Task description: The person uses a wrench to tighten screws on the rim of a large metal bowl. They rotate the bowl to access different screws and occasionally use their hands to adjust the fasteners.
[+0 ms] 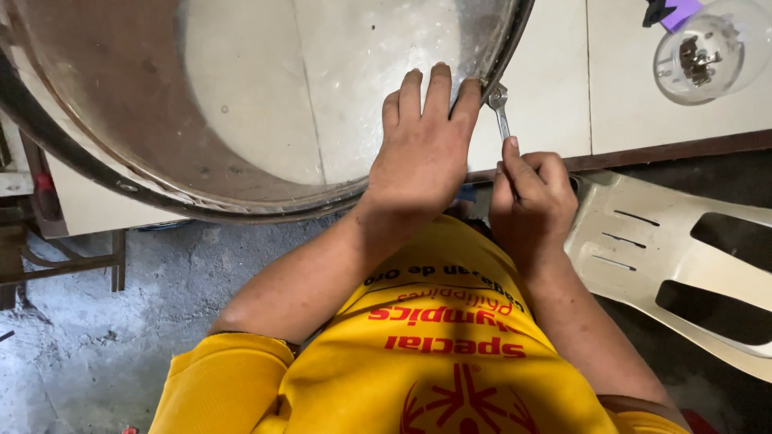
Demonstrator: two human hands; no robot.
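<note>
A big drum with a clear, worn head [265, 88] and a dark hoop lies on a white table [547, 88], hanging over its front edge. My left hand [422, 145] rests flat on the drum's near right rim, fingers together. My right hand [531, 197] grips a small metal wrench [500, 108]. The wrench's jaw sits at the hoop's edge, just right of my left fingertips.
A clear glass jar [708, 52] with small metal parts stands at the table's back right, a purple object [675, 12] beside it. A cream plastic chair [683, 257] sits right of me. A metal stand [72, 257] and concrete floor [121, 354] lie to the left.
</note>
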